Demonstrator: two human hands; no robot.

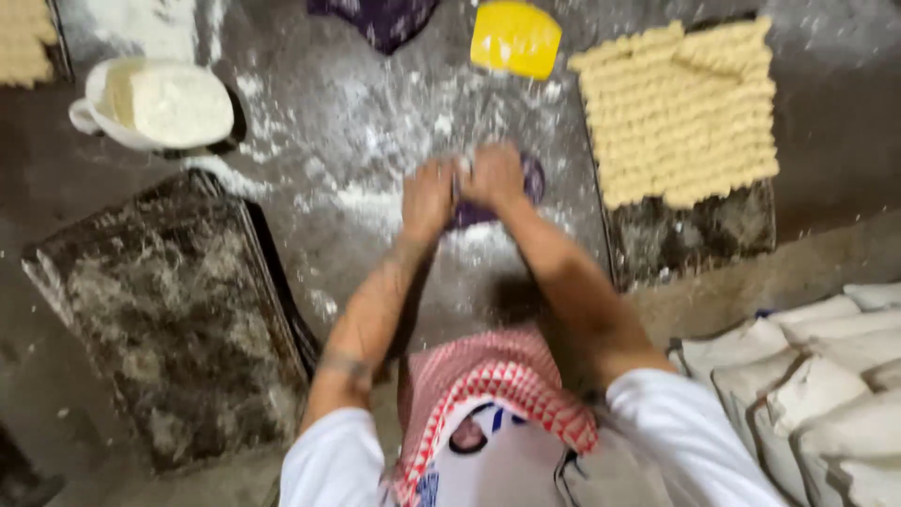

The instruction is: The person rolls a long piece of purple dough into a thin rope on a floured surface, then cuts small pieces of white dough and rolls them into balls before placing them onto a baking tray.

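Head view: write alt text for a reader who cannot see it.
Two bare hands, left hand and right hand, press together on a dark purple lump on a floured surface. A tray of pale ridged dough strips lies right, a white jug of flour left.

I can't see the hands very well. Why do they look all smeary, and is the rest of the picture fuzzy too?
Head view: the left hand and right hand are smeared by motion blur over a purple piece; the whole frame is slightly soft, though the yellow scraper and white flour bowl read clearly; a dark shadow lies under the forearms.
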